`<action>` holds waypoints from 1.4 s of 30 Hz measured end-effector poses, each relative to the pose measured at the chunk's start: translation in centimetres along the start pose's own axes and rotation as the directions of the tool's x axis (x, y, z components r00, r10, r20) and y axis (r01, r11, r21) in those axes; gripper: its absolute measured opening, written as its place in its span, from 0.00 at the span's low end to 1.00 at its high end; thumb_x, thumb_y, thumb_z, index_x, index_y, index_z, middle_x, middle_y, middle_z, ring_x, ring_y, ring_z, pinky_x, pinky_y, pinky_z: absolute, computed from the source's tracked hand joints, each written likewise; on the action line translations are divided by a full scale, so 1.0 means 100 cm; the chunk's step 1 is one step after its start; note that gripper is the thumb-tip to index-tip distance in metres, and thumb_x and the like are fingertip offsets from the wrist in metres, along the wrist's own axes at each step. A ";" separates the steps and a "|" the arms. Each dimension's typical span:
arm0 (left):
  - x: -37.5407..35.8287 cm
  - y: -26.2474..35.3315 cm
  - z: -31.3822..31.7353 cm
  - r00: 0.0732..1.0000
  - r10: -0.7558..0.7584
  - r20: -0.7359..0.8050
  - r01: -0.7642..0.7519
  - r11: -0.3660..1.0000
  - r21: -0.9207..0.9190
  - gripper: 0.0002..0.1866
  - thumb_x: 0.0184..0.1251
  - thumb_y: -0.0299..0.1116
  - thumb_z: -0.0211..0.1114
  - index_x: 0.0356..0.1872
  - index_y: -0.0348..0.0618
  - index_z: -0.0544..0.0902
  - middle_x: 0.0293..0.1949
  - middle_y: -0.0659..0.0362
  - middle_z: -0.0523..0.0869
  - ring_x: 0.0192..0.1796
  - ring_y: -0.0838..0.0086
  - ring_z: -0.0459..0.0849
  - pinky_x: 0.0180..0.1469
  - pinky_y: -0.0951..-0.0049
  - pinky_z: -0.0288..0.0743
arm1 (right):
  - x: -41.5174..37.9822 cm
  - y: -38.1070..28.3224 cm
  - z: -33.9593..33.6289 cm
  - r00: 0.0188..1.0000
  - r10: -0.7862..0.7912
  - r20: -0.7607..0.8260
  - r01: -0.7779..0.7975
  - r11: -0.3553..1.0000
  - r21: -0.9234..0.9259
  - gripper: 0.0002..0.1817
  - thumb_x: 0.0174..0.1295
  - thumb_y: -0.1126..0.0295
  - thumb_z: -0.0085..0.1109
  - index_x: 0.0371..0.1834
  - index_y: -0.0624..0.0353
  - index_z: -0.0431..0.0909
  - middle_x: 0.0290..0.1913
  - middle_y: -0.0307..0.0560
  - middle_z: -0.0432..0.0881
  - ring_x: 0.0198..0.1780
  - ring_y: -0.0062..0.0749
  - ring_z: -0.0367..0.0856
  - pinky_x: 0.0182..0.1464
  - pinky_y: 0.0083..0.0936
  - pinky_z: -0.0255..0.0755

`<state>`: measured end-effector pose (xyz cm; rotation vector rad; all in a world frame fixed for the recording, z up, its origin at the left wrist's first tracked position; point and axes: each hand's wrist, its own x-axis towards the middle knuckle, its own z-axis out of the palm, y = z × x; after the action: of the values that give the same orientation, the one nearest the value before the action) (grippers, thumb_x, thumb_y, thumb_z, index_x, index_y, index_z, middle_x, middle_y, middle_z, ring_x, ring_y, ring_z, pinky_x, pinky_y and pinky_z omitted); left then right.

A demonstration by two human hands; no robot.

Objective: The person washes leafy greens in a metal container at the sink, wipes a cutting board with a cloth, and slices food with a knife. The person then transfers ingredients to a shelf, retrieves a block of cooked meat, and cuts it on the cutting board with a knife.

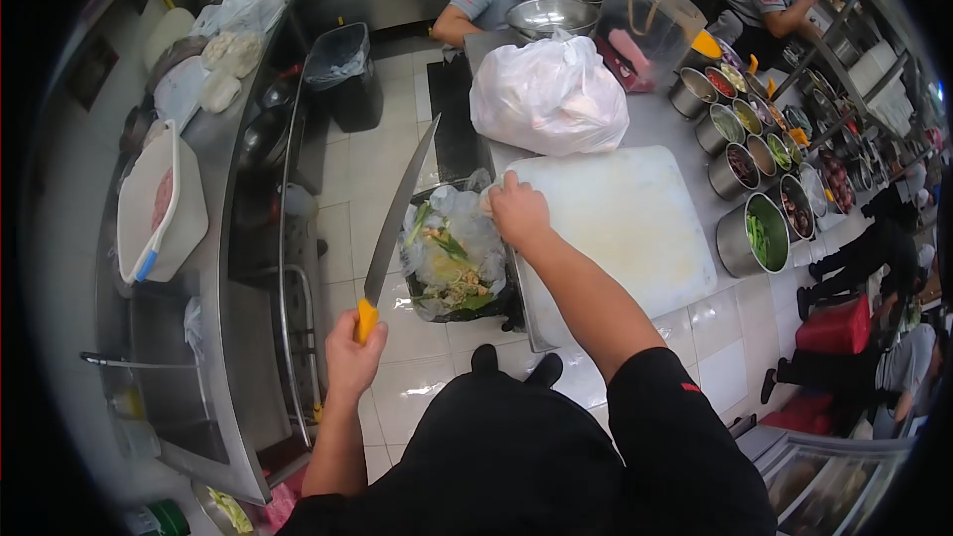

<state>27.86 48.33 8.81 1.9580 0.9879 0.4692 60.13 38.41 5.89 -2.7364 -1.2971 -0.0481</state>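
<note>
My left hand (354,352) is wrapped round the yellow handle of a long kitchen knife (401,218), its blade pointing up and away over the floor. My right hand (519,211) is at the left edge of a white cutting board (625,238), fingers curled. Something small and pale shows by its fingertips, but I cannot make out what it is. Just below and left of that hand stands a waste bin (455,253) lined with clear plastic, with green and pale food scraps inside. A full white plastic bag (551,94) sits behind the board.
Metal pots of chopped ingredients (751,233) line the table's right side. A steel bowl (553,16) and a clear tub (650,25) stand behind the bag. Left are a steel counter with a white tub (164,203) and a black bin (342,79). Several people are nearby.
</note>
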 end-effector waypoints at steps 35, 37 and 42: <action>0.078 0.121 0.254 0.708 0.482 0.515 -0.679 0.666 0.309 0.19 0.60 0.37 0.69 0.50 0.41 0.82 0.50 0.48 0.79 0.53 0.50 0.78 0.56 0.54 0.74 | -0.276 0.161 -0.025 0.748 0.661 0.064 -0.658 0.725 0.201 0.19 0.52 0.59 0.71 0.44 0.54 0.78 0.39 0.56 0.82 0.40 0.54 0.84 0.40 0.46 0.78; 0.079 0.121 0.256 0.715 0.464 0.522 -0.669 0.672 0.319 0.18 0.59 0.38 0.70 0.49 0.42 0.82 0.49 0.49 0.79 0.53 0.51 0.78 0.56 0.53 0.74 | -0.265 0.111 -0.016 0.879 0.432 0.200 -0.476 0.785 0.397 0.17 0.53 0.59 0.69 0.42 0.54 0.79 0.38 0.56 0.84 0.41 0.55 0.85 0.40 0.47 0.78; 0.083 0.120 0.259 0.719 0.443 0.536 -0.660 0.677 0.327 0.24 0.57 0.39 0.71 0.55 0.43 0.82 0.50 0.48 0.80 0.53 0.50 0.77 0.58 0.54 0.73 | -0.253 0.068 -0.012 0.995 0.047 0.089 -0.083 0.883 0.463 0.11 0.55 0.62 0.65 0.35 0.54 0.79 0.38 0.54 0.81 0.40 0.55 0.84 0.42 0.47 0.78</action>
<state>55.07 37.38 4.12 2.7090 0.1852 0.0949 49.37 14.54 4.56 -2.3779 -1.0599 0.3345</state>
